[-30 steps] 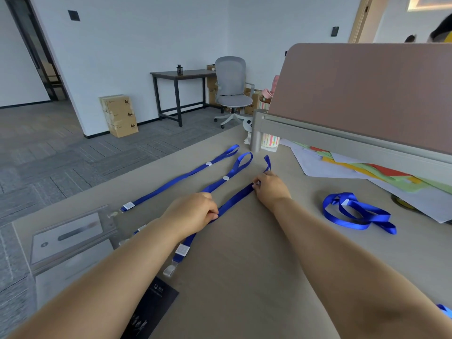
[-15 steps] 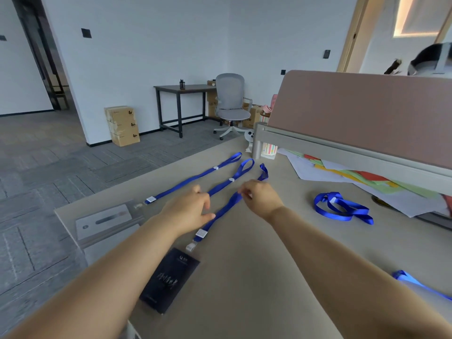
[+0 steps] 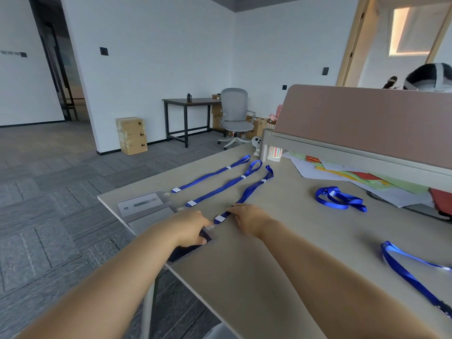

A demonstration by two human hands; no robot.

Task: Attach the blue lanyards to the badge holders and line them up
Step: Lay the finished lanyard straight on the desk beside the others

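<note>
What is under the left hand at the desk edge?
A dark badge holder, partly showing beside the left hand. The fingers cover its top, so whether the nearest blue lanyard is clipped on can't be seen.

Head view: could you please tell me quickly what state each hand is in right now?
Left hand: fingers curled, gripping the dark badge holder by its top edge.
Right hand: open, fingers pressing the nearest lanyard onto the desk.

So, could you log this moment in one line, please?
left hand pinches dark badge holder | right hand presses nearest lanyard
</note>
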